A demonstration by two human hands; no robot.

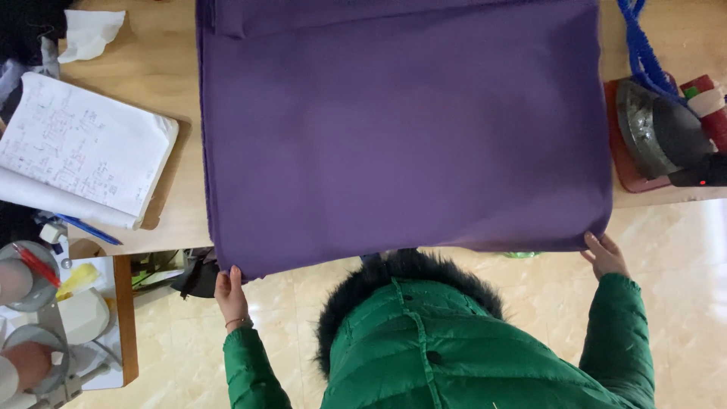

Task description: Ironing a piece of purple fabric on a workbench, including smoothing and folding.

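On the wooden table (163, 76), a big purple cloth (401, 129) lies spread flat, its near edge hanging just past the table edge. Left hand (230, 294) pinches the near-left corner of the cloth — fingers pressed together around the hem. Right hand (604, 255) grips the near-right corner, fingers curled close on the edge. Green padded jacket (424, 348) with fur collar between the arms. Open notebook (83, 148) left of the cloth, blue pen (87, 229) just near it. Iron (659, 132) on a red pad at far right — apart from the cloth.

A quilted green puffer jacket (447, 356) with black fur-trimmed hood (405, 276), thin bracelet (237, 323) at the left wrist.
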